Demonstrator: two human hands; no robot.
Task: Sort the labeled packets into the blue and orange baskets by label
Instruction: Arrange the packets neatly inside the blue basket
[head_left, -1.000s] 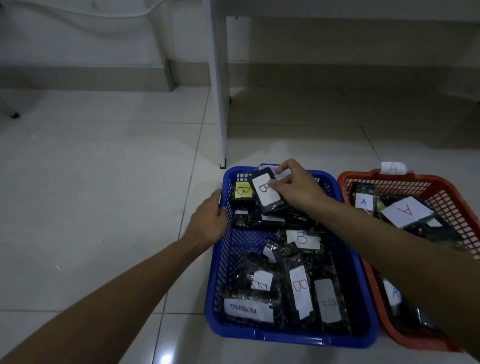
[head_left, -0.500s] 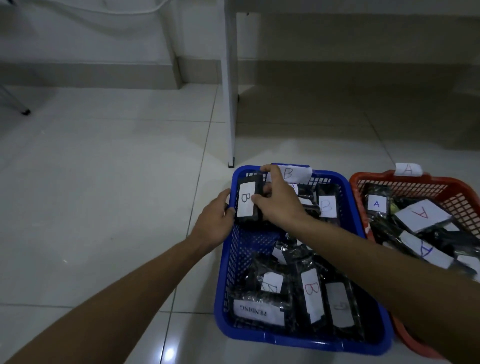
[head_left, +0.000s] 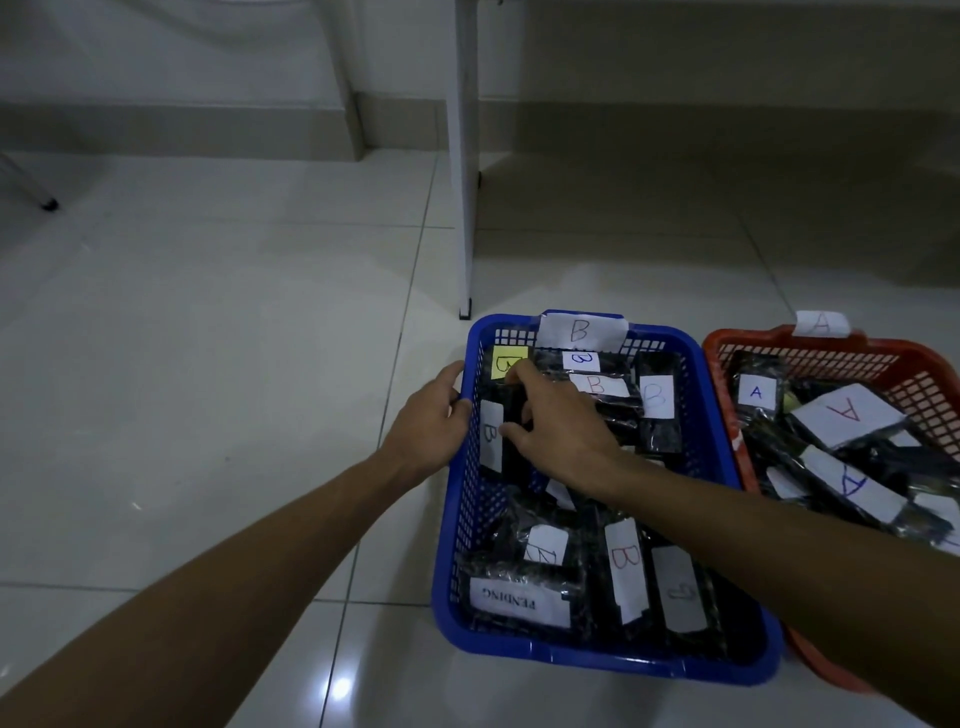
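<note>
Pale floor tiles carry a blue basket tagged B and, to its right, an orange basket tagged A. Left hand grips the blue rim; right hand pinches a B packet at the far-left wall. Best to lay it flat, label up; another label reads PENDING.

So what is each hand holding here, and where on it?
Left hand grips the blue plastic basket's left rim. Right hand pinches a black B-labelled packet along its long edge.
</note>
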